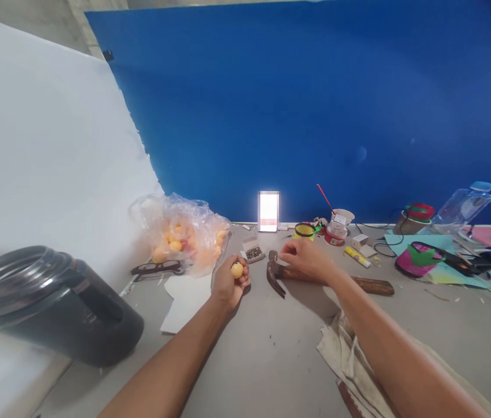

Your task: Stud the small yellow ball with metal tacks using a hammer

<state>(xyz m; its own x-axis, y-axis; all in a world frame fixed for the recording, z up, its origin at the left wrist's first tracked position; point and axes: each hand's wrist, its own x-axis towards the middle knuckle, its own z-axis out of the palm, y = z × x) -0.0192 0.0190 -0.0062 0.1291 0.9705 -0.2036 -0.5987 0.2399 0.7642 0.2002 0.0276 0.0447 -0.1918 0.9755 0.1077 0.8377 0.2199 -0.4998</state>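
Grip first: my left hand (227, 284) is curled tight round a small yellow ball (237, 270), resting on the table (263, 348) near its middle. My right hand (309, 258) lies over the hammer (371, 285) by its head, fingertips bunched; whether they pinch anything I cannot tell. Lifting the hammer would, I judge, need a wrap round its handle. A nail box (254, 253) and a bag of balls (184, 232) crowd the far side.

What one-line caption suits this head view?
Left hand grips a small yellow ball while right hand rests on a claw hammer.
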